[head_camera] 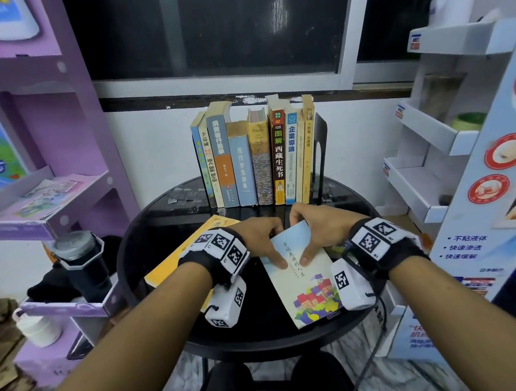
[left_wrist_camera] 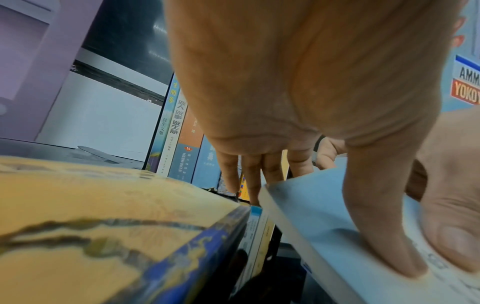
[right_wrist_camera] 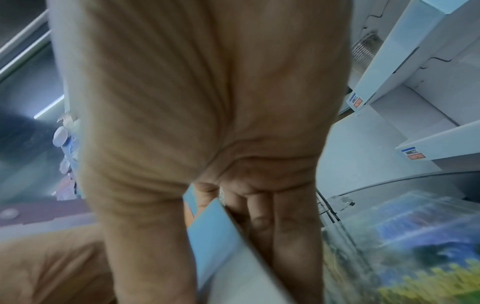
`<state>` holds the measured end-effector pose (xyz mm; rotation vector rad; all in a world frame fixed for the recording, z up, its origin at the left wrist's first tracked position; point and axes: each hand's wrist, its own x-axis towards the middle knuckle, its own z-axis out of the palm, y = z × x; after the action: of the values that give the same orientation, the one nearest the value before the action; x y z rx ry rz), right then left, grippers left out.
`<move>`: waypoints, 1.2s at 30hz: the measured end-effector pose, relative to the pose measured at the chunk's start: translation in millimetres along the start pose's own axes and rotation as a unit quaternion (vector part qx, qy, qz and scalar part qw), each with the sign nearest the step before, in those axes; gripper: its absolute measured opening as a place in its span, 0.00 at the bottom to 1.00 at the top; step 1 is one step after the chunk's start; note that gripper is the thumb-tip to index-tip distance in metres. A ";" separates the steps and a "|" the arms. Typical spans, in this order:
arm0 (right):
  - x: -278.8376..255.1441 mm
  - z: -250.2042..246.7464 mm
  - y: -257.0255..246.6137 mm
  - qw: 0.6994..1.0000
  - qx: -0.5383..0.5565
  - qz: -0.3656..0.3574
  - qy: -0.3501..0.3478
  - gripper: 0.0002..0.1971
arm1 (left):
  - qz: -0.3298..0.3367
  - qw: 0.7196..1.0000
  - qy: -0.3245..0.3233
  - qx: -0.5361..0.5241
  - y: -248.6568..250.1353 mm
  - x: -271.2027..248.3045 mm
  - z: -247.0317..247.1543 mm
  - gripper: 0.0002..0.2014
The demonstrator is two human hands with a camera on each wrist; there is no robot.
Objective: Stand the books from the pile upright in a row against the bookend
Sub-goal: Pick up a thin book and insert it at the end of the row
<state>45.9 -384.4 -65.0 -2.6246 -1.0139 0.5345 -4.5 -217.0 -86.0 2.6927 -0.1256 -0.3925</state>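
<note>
A thin light-blue book [head_camera: 302, 273] with a painted village on its cover is tilted up off the round black table [head_camera: 147, 237], its far end raised. My left hand [head_camera: 264, 242] grips its left edge, thumb on the cover [left_wrist_camera: 324, 216]. My right hand [head_camera: 317, 233] grips the right edge, thumb on top and fingers underneath [right_wrist_camera: 215, 228]. A yellow book [head_camera: 186, 252] lies flat to the left. Several books [head_camera: 256, 157] stand upright at the back against a black bookend [head_camera: 320, 154] on their right. Another book [right_wrist_camera: 405, 236] lies under my right hand.
A purple shelf unit [head_camera: 33, 128] stands at the left, with a dark lidded cup [head_camera: 80, 259] and a white bottle [head_camera: 39, 326] on its lower tray. A white and blue display rack [head_camera: 452, 132] stands at the right. A dark window is behind.
</note>
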 end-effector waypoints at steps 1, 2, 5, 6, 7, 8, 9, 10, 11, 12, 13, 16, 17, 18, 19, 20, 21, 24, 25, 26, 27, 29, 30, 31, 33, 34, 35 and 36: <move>-1.5 -3.4 -0.3 1.000 0.014 -0.005 0.007 0.32 | 0.002 1.000 0.008 -0.010 -0.2 -0.7 -2.7 0.25; -3.1 -7.1 -0.7 0.999 0.030 -0.010 0.014 0.31 | 0.006 1.000 0.014 -0.024 0.1 -1.5 -5.9 0.25; -8.4 -18.1 -0.5 0.996 0.082 -0.023 0.037 0.29 | 0.015 0.990 0.011 -0.143 0.9 -4.7 -16.3 0.23; -9.5 -21.5 -0.2 0.993 0.102 -0.025 0.044 0.29 | 0.022 0.983 0.014 -0.180 1.2 -6.7 -19.8 0.21; -10.2 -24.7 0.1 0.991 0.119 -0.028 0.051 0.28 | 0.031 0.979 0.026 -0.199 1.6 -8.1 -23.6 0.20; -10.4 -27.7 0.0 0.989 0.132 -0.030 0.058 0.28 | 0.042 0.977 0.045 -0.202 2.0 -8.9 -27.3 0.20; -10.5 -30.6 -0.5 0.988 0.139 -0.034 0.064 0.26 | 0.053 0.976 0.066 -0.200 2.7 -9.3 -30.5 0.20; -10.3 -33.2 -1.0 0.986 0.146 -0.038 0.068 0.24 | 0.062 0.974 0.090 -0.197 3.2 -9.2 -33.5 0.20; -10.3 -35.6 -1.5 0.984 0.157 -0.039 0.069 0.20 | 0.068 0.971 0.110 -0.202 3.4 -8.8 -36.5 0.20; -10.7 -37.9 -2.2 0.981 0.176 -0.036 0.068 0.16 | 0.072 0.967 0.122 -0.211 3.3 -7.8 -39.4 0.20; -11.7 -39.9 -2.9 0.977 0.199 -0.031 0.064 0.12 | 0.077 0.964 0.130 -0.218 3.2 -6.7 -41.9 0.20; -16.7 -46.2 -3.1 0.970 0.232 -0.028 0.066 0.09 | 0.092 0.958 0.159 -0.221 3.8 -0.7 -48.6 0.20; -17.9 -48.7 -1.7 0.969 0.238 -0.031 0.068 0.10 | 0.095 0.955 0.171 -0.223 4.5 1.8 -50.4 0.20; -19.1 -51.2 -0.5 0.967 0.244 -0.032 0.070 0.11 | 0.096 0.952 0.184 -0.224 5.3 5.0 -51.8 0.20; -19.6 -54.0 0.7 0.965 0.250 -0.034 0.075 0.11 | 0.097 0.950 0.198 -0.221 6.7 8.0 -53.1 0.20; -20.0 -56.8 1.9 0.963 0.252 -0.037 0.084 0.11 | 0.098 0.948 0.213 -0.215 8.4 11.6 -54.4 0.20; -20.0 -59.6 3.5 0.963 0.249 -0.039 0.098 0.12 | 0.097 0.947 0.227 -0.208 11.0 14.6 -55.8 0.20; -21.2 -66.7 9.9 0.959 0.235 -0.036 0.153 0.12 | 0.111 0.937 0.270 -0.189 21.2 24.0 -62.4 0.19; -21.9 -68.5 13.3 0.957 0.235 -0.031 0.169 0.13 | 0.118 0.933 0.289 -0.179 24.7 27.4 -65.6 0.18; -22.9 -70.4 16.8 0.954 0.235 -0.026 0.184 0.12 | 0.123 0.928 0.308 -0.169 27.4 30.8 -69.6 0.16; -23.9 -72.0 20.9 0.952 0.233 -0.020 0.198 0.12 | 0.128 0.923 0.327 -0.159 30.0 33.7 -74.1 0.15; -24.2 -75.2 29.0 0.950 0.218 -0.005 0.224 0.12 | 0.134 0.913 0.359 -0.141 33.6 39.3 -83.7 0.15; -23.9 -76.7 32.9 0.949 0.205 0.003 0.237 0.13 | 0.135 0.907 0.376 -0.130 35.0 42.7 -88.5 0.16; -22.8 -78.0 36.9 0.949 0.192 0.012 0.250 0.13 | 0.135 0.902 0.391 -0.123 36.6 45.6 -93.1 0.17; -18.9 -79.9 45.4 0.946 0.173 0.025 0.275 0.12 | 0.126 0.893 0.415 -0.124 40.4 51.8 -101.2 0.19; -16.6 -80.6 49.4 0.944 0.167 0.030 0.284 0.12 | 0.120 0.889 0.423 -0.126 42.3 55.2 -104.7 0.19; -14.3 -81.1 52.5 0.942 0.162 0.036 0.291 0.11 | 0.113 0.887 0.430 -0.123 44.2 58.8 -107.5 0.19; -11.9 -81.4 55.0 0.942 0.154 0.040 0.295 0.11 | 0.108 0.885 0.439 -0.112 45.9 62.4 -109.6 0.19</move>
<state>105.2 -441.8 -10.3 -2.3201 -0.5767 -0.0877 85.8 -225.3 12.9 2.3300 -0.0982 0.8292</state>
